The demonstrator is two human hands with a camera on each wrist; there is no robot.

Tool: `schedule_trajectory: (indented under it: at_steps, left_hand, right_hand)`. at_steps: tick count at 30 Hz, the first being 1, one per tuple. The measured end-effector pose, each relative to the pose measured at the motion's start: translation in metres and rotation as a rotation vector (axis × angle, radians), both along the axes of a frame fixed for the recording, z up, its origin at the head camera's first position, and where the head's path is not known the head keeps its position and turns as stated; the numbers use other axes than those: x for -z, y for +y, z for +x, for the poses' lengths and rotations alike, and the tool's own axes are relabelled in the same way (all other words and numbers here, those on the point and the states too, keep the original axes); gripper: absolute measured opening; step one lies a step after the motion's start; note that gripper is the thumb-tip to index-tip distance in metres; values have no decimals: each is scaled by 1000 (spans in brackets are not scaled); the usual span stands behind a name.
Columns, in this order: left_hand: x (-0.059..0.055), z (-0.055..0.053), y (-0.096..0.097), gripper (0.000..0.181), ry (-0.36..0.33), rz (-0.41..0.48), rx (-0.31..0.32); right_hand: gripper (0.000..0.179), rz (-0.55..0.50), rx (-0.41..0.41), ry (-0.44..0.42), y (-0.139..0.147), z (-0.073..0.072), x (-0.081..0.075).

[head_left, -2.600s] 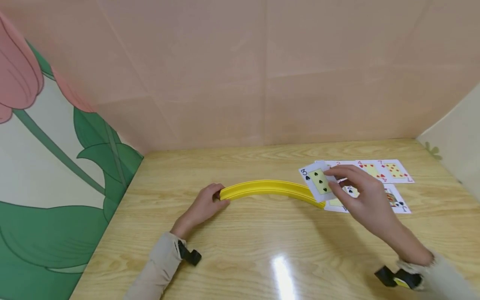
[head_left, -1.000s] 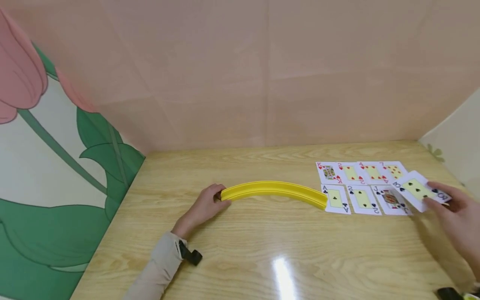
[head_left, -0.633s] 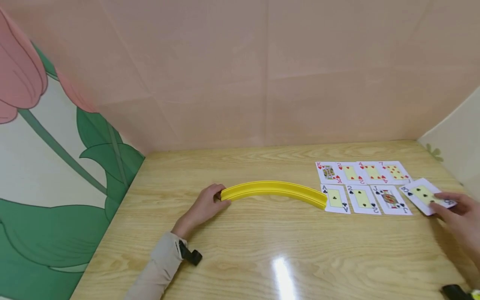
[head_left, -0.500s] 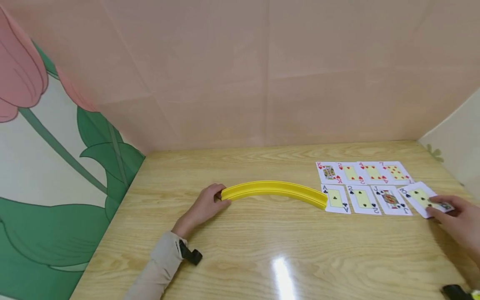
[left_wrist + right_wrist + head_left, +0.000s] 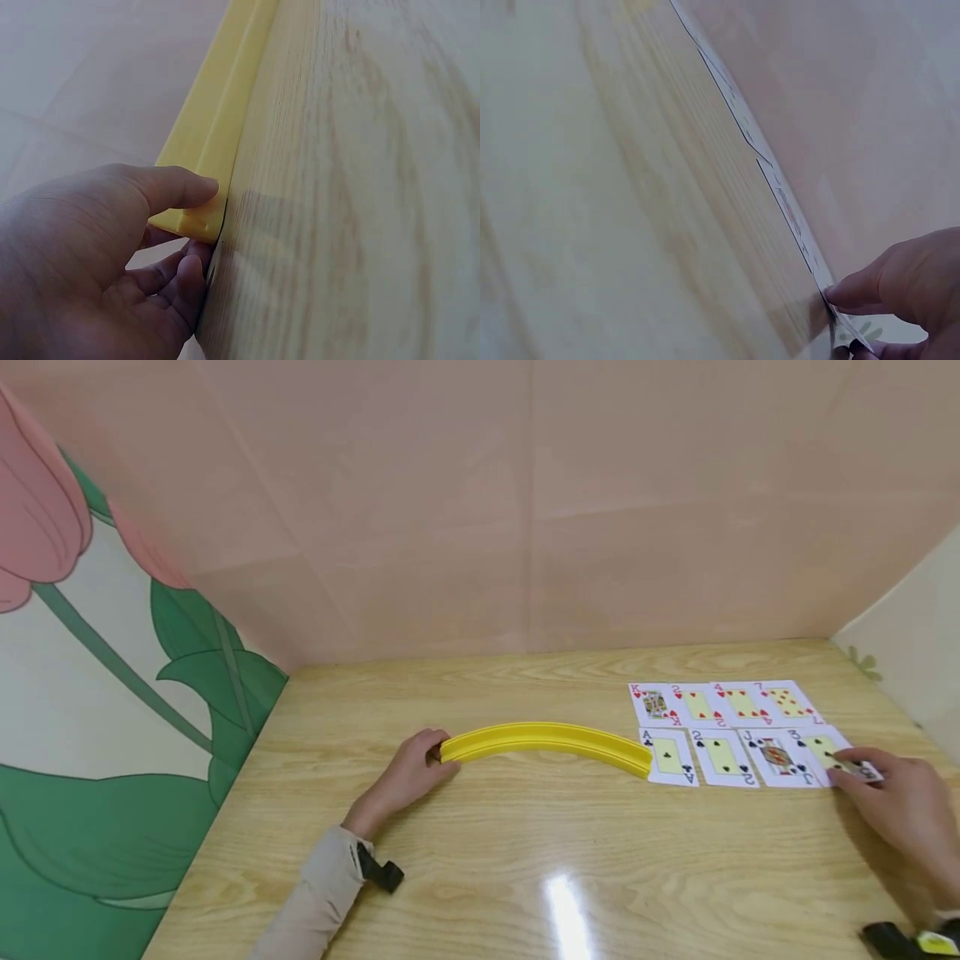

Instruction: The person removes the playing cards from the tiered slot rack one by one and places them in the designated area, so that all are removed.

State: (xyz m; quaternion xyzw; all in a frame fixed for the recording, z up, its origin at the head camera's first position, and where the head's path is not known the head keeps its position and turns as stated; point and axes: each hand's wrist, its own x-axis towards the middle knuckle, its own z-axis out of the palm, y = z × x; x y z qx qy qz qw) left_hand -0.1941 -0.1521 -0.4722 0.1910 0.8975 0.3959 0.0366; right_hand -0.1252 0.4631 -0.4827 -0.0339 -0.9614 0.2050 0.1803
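Note:
A curved yellow card holder (image 5: 543,736) with a groove along it stands on the table. My left hand (image 5: 405,770) grips its left end; in the left wrist view the thumb lies on the yellow holder (image 5: 217,112), fingers under its end. At the right, my right hand (image 5: 903,793) pinches the right end of a three of spades (image 5: 814,744), its fingers hiding part of the card. The card lies at the end of the near row, beside the jack of spades (image 5: 776,756). In the right wrist view the cards (image 5: 791,206) show nearly edge-on.
Left of the jack lie the two of spades (image 5: 722,757) and the ace of clubs (image 5: 670,756), which the holder's right end meets. A far row of red cards (image 5: 697,704) runs behind. The wooden table (image 5: 480,843) meets a pink back wall (image 5: 420,527).
My right hand carried the three of spades from above the holder's right end to the right, then lowered it and slid it left against the jack. My left hand stays put.

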Motion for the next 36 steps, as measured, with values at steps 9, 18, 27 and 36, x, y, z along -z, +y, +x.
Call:
schedule_trajectory:
  at_steps: [9, 18, 27, 36]
  left_hand:
    - [-2, 1, -5, 19, 7, -2, -38]
    - [-1, 5, -12, 18, 0, -10, -31]
    - [0, -1, -15, 20, 23, -32, -31]
    - [-10, -1, 4, 50, 38, -155, -7]
  right_hand:
    - [29, -6, 68, -11, -8, -9, -3]
    - [26, -29, 43, -43, -12, -12, -3]
    - [25, -21, 23, -27, -16, -14, -6]
    - [35, -118, 183, 88, -45, -2, -28]
